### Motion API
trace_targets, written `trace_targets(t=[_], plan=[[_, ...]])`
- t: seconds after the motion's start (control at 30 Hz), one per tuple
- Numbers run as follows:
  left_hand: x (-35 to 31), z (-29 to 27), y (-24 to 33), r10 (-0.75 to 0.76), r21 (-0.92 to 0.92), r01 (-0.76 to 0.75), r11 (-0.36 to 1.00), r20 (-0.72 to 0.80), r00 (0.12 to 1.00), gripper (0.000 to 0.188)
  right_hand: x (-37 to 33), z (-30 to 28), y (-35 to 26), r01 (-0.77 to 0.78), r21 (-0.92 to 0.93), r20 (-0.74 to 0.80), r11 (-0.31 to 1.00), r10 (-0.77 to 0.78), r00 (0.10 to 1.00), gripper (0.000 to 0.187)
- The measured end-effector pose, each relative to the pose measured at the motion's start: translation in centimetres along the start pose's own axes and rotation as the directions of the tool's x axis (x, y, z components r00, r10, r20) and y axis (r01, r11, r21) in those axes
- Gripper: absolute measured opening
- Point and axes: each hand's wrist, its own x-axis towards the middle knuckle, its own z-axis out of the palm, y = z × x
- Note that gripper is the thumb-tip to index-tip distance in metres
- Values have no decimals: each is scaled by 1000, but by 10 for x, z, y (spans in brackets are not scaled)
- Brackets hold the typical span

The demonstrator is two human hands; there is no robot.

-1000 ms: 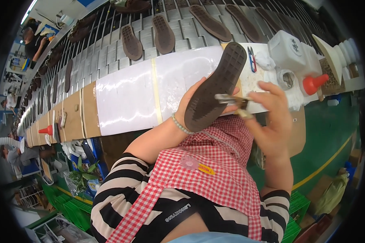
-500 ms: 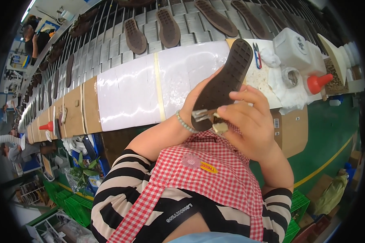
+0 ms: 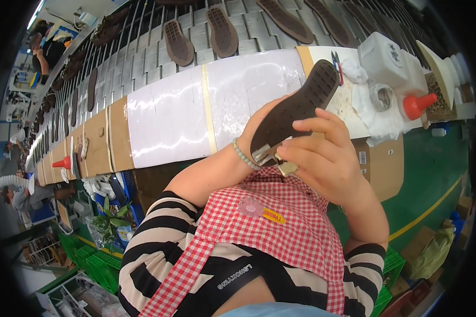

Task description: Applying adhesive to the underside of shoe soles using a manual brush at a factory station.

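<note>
A dark brown shoe sole is held up in front of me, tilted, with its grid of hollows toward me. My left hand is closed around its left edge, the fingers mostly hidden behind it. My right hand pinches a small tool with a pale, streaky flat end against the sole's lower end. A cream-coloured block sticks out below those fingertips; whether it belongs to the tool I cannot tell.
Behind the sole runs a table edge covered with white sheeting. More soles lie on the slatted metal conveyor beyond. To the right are snips, a white plastic container, crumpled white cloth and a red-nozzled bottle.
The sole's upper end has moved right and slightly down. My right hand has shifted slightly, and the tool's pale end now lies at a different angle on the sole's lower end.
</note>
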Motion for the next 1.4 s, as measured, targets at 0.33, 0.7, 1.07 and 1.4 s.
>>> trace_targets(t=[0.33, 0.7, 1.07, 1.4], plan=[[-7, 19, -2, -137, -159, 124, 979, -76, 988, 38, 1, -13, 3, 49, -55, 78, 997, -44, 996, 24], [-8, 23, 12, -3, 682, -78, 727, 117, 993, 40, -13, -36, -1, -62, -172, 13, 983, 66, 998, 46], [-1, 29, 13, -10, -292, -13, 956, -77, 997, 41, -28, 11, -17, -462, 347, -27, 816, 501, 865, 42], [-4, 35, 11, -21, -341, -9, 940, -86, 996, 41, -30, -2, -1, -364, 95, -223, 926, 376, 899, 38]])
